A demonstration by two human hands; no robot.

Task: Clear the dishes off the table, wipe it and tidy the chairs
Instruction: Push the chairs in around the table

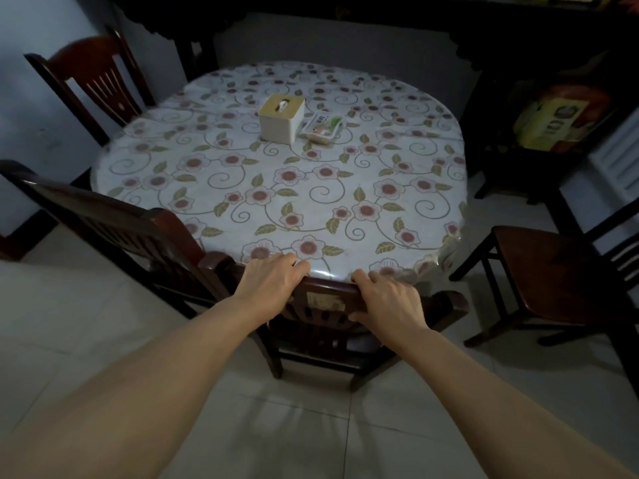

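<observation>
The writing on the small clear plastic food packet is too small to read, as is the print on the yellow and orange carton on the dark chair at far right. The worn pale patch on the near chair's top rail carries no legible text.

The dark brown wooden chair with a slatted back stands at the near edge of the round surface covered in a flowered plastic cloth, its back facing the camera and its top rail running left to right, touching or just beside the cloth's rim. Its seat is tucked under the surface.

Both bare forearms reach forward from the bottom corners and converge on that rail. The left hand lies palm down over the rail's left part, fingers curled over the far edge. The right hand wraps the right part, thumb on the near face, fingers over the top.

A cream square tissue box with a tan lid sits mid-surface, the packet just beside it. Three more dark wooden chairs stand around: near left, far left, and right, the last pulled away from the surface.
</observation>
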